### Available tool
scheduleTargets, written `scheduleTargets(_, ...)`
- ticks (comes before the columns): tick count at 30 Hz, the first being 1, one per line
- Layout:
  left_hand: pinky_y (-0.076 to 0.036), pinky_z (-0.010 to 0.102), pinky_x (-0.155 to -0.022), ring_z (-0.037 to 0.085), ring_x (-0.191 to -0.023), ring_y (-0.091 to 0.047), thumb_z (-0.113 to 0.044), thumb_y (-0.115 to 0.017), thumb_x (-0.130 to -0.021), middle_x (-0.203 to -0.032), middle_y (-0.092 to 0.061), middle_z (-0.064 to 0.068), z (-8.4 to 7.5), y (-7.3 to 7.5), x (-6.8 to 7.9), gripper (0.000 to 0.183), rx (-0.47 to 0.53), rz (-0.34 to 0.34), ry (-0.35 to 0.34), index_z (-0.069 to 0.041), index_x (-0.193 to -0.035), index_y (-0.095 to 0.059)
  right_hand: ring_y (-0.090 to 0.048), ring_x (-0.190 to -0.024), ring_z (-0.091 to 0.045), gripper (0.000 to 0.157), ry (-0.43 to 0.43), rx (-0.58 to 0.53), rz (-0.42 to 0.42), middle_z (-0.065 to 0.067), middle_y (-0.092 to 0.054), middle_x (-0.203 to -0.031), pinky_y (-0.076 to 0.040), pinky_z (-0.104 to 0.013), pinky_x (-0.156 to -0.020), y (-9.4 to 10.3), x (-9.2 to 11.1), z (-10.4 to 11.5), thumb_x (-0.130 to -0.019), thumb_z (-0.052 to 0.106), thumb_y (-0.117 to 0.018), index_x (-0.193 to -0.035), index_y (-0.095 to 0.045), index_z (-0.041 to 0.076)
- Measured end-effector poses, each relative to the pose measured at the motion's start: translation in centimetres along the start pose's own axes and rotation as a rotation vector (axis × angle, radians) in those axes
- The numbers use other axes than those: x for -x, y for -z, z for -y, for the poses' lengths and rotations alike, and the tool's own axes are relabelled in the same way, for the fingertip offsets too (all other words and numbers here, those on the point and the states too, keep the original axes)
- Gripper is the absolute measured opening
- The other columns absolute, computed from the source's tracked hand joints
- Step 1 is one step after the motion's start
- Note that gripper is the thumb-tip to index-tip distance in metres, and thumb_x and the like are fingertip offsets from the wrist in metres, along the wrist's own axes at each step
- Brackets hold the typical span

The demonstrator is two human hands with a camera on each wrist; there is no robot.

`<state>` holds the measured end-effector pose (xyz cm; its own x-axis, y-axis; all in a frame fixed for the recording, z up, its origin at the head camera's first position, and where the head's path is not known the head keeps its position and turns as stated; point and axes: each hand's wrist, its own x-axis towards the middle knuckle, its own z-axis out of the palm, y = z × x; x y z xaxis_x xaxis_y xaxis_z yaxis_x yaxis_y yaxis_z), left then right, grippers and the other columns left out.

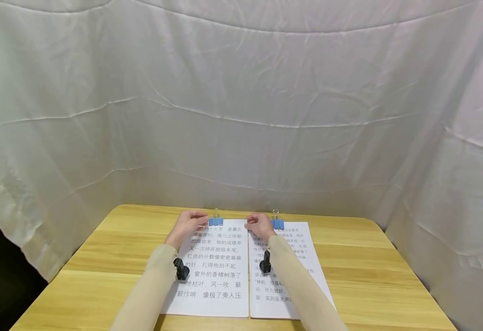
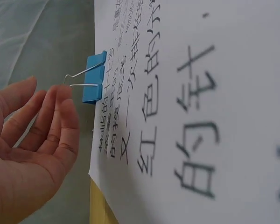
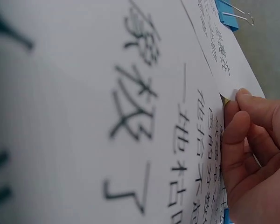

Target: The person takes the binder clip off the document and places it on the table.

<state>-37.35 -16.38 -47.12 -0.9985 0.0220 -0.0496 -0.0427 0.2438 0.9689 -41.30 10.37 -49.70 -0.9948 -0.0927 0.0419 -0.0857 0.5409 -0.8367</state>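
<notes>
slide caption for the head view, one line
Left hand beside a blue binder clip, right hand at the left printed page's top-right corner, wooden table beneath.

A left page (image 1: pixel 216 271) lies just beside a right page (image 1: pixel 305 257) on the table (image 1: pixel 373 271) before a curtain (image 1: pixel 245 101)

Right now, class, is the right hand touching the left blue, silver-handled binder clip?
Apart: the head view shows white printed paper between right hand and clip.

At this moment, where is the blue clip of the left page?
In the head view, the left blue clip is slightly left of centre, on the far edge of the left page, just right of the left hand.
</notes>
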Motion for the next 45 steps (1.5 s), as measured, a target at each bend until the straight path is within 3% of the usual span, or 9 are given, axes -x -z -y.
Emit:
scheduleTargets(8,-0.051,0.043,-0.094,0.03,-0.104,-0.064,-0.011,-0.063,-0.094,-0.119,-0.066,0.016,-0.1,-1.1,-1.4,0.033,0.0,-0.079,-0.027,-0.002,-0.125,-0.063,-0.062,-0.066,-0.013,0.02,-0.032,-0.081,-0.003,-0.006,-0.071,-0.086,-0.052,-0.025,-0.057,-0.1,-0.1,-0.4,-0.084,0.009,-0.076,-0.103,-0.075,0.005)
scheduleTargets(15,-0.044,0.045,-0.105,0.03,-0.115,-0.06,-0.009,-0.064,-0.092,-0.125,-0.064,0.015,-0.2,-1.7,-2.1,0.04,-0.026,-0.089,-0.018,-0.003,-0.131,-0.059,-0.063,-0.064,-0.013,0.024,-0.045,-0.085,-0.007,-0.007,-0.072,-0.089,-0.053,-0.025,-0.057,-0.4,0.3,-0.1,-0.084,0.009,-0.075,-0.107,-0.074,0.005)
scheduleTargets(21,-0.045,0.044,-0.104,0.03,-0.116,-0.06,-0.007,-0.061,-0.095,-0.125,-0.064,0.018,-0.1,-2.1,-1.9,0.037,-0.011,-0.097,-0.049,0.0,-0.131,-0.058,-0.063,-0.064,-0.013,0.027,-0.058,-0.079,-0.011,-0.007,-0.073,-0.092,-0.053,-0.025,-0.058,-0.6,0.3,0.0,-0.084,0.011,-0.075,-0.11,-0.073,0.005)
scheduleTargets(28,-0.04,0.045,-0.108,0.028,-0.118,-0.058,-0.017,-0.062,-0.096,-0.127,-0.064,0.013,0.1,-2.1,-2.0,0.037,0.009,-0.092,-0.031,-0.005,-0.131,-0.06,-0.062,-0.066,-0.014,0.023,-0.093,-0.11,-0.012,-0.007,-0.073,-0.093,-0.052,-0.026,-0.057,-0.6,0.3,0.1,-0.085,0.013,-0.074,-0.107,-0.074,0.007)
scheduleTargets(34,-0.045,0.042,-0.098,0.026,-0.112,-0.059,-0.024,-0.061,-0.098,-0.121,-0.066,0.012,0.0,-2.3,-2.2,0.032,-0.032,-0.117,-0.085,-0.005,-0.124,-0.066,-0.063,-0.068,-0.013,0.024,-0.094,-0.143,-0.012,-0.008,-0.073,-0.095,-0.053,-0.025,-0.058,-0.6,0.5,0.3,-0.087,0.013,-0.073,-0.109,-0.072,0.005)
scheduleTargets(39,-0.045,0.033,-0.086,0.024,-0.102,-0.059,-0.024,-0.062,-0.097,-0.114,-0.067,0.01,0.1,-2.1,-2.3,0.026,-0.032,-0.149,-0.067,-0.007,-0.116,-0.071,-0.063,-0.069,-0.014,0.025,-0.071,-0.203,0.028,-0.011,-0.072,-0.095,-0.053,-0.025,-0.059,-0.6,0.6,0.2,-0.089,0.011,-0.071,-0.112,-0.07,0.002)
scheduleTargets(45,-0.047,0.029,-0.08,0.024,-0.096,-0.06,-0.024,-0.064,-0.096,-0.11,-0.069,0.009,0.4,-1.6,-2.4,0.024,0.001,-0.106,-0.074,-0.008,-0.111,-0.073,-0.062,-0.067,-0.013,0.022,-0.082,-0.288,0.052,-0.012,-0.071,-0.093,-0.055,-0.026,-0.061,-0.5,0.4,-0.1,-0.09,0.009,-0.07,-0.11,-0.07,0.001)
